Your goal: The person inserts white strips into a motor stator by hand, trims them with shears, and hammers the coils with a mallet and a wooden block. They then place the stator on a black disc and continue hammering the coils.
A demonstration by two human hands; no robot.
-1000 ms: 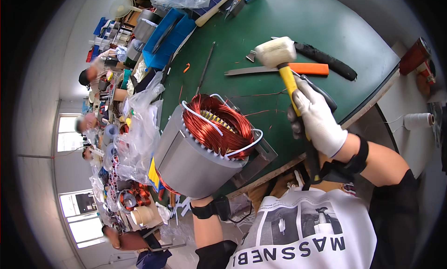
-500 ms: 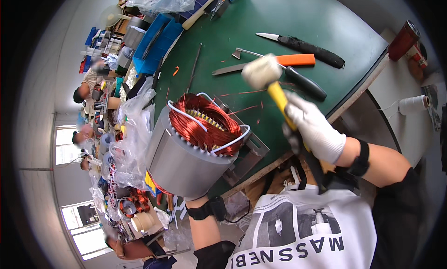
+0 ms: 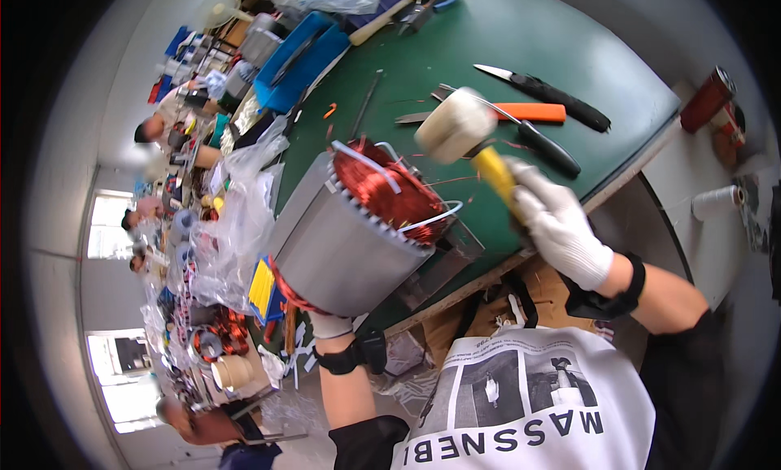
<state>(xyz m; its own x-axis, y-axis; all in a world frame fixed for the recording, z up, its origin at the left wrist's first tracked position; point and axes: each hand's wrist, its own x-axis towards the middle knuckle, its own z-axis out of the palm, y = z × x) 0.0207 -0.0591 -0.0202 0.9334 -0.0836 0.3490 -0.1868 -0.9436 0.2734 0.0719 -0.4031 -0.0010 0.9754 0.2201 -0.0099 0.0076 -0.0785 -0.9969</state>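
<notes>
A grey cylindrical motor stator [image 3: 346, 234] leans over at the near edge of the green table. Red-brown copper windings [image 3: 378, 185] bulge from its upper end, with pale sleeving tubes looping over them. My left hand [image 3: 332, 325], in a white glove, is at the stator's lower end; only the cuff side shows, its fingers hidden behind the stator. My right hand [image 3: 557, 222], also in a white glove, is closed around the yellow handle of a mallet [image 3: 457, 127]. The mallet's whitish head is raised above and to the right of the windings, apart from them and blurred.
Beyond the mallet lie a black-wrapped blade [image 3: 561, 100], an orange-handled flat tool [image 3: 529, 112] and a black-handled tool [image 3: 549, 149]. A thin dark rod [image 3: 368, 104] rests behind the stator. Blue bins [image 3: 301, 63] and plastic sheeting [image 3: 244, 198] are at left; people sit farther off.
The stator has tipped farther away, so less of its bore shows. The mallet has shifted left over the table, still in my right hand. The whole view has shifted slightly.
</notes>
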